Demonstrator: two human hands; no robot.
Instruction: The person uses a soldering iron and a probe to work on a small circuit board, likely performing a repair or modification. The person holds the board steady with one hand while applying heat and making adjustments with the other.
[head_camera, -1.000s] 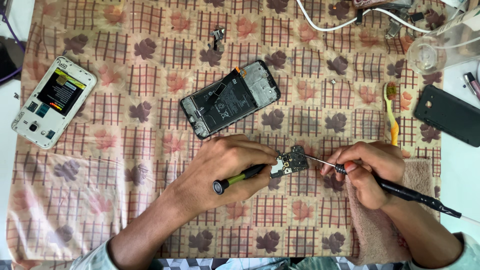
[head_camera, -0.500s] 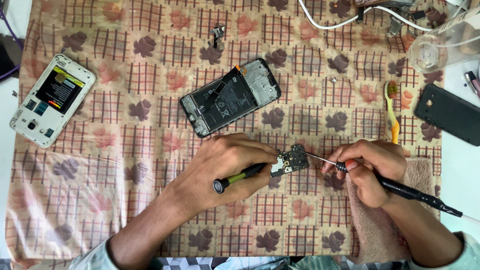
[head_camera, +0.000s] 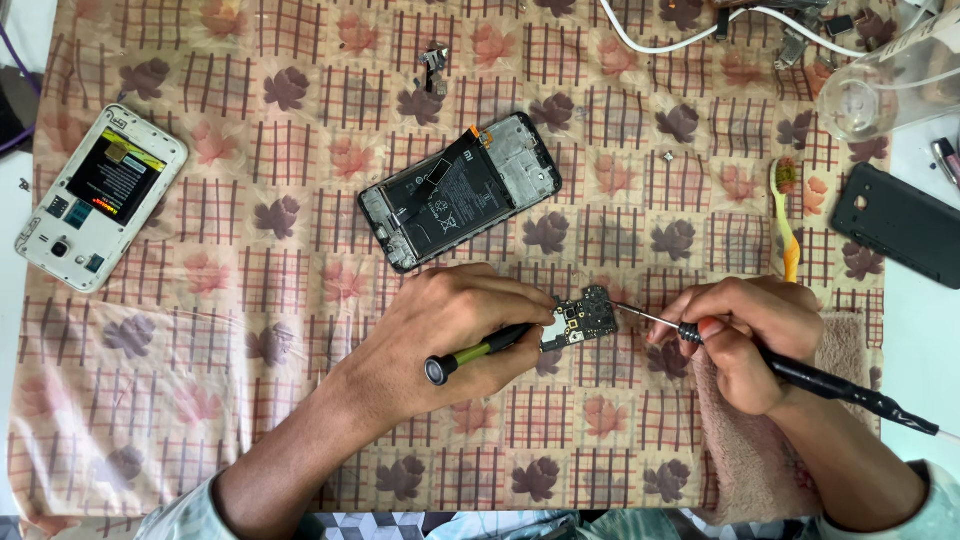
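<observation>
The left forearm is brought in from the near edge, left of centre, and is angled toward the far right. The left hand (head_camera: 455, 335) is held palm down, knuckles up, with the fingers (head_camera: 520, 300) curled rightward and closed in a pinch; a slim tool is gripped under the palm. The right forearm is brought in from the near right corner and is angled toward the far left. The right hand (head_camera: 745, 340) is curled in a pen-like grip, its fingertips (head_camera: 700, 325) closed around a thin tool. The two hands are kept near each other, not touching. Pale sleeve cuffs are seen at the near edge.
</observation>
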